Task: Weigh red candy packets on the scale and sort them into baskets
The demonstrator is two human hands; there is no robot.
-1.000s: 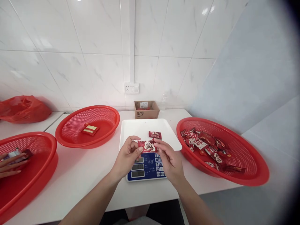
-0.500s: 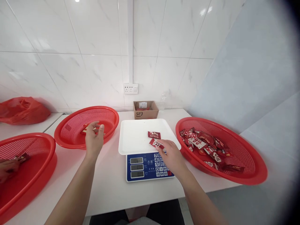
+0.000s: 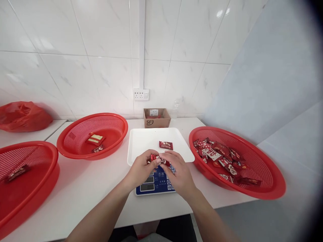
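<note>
Over the front of the scale's white tray, my left hand and my right hand meet, both closed on a small red and white snack packet. My fingers hide part of it. Another red packet lies flat on the tray just beyond. Below my hands is the scale's blue panel, its keys partly covered by my right hand. Left of the scale, a red basket holds a red and yellow packet and a smaller dark red packet.
A red basket with many red packets stands at the right. Another red basket at the left holds a dark packet. Behind are a cardboard box and a red plastic bag.
My left hand has come right from over the left basket to meet my right hand at the packet. The other person's hand at the far left has gone from view.
</note>
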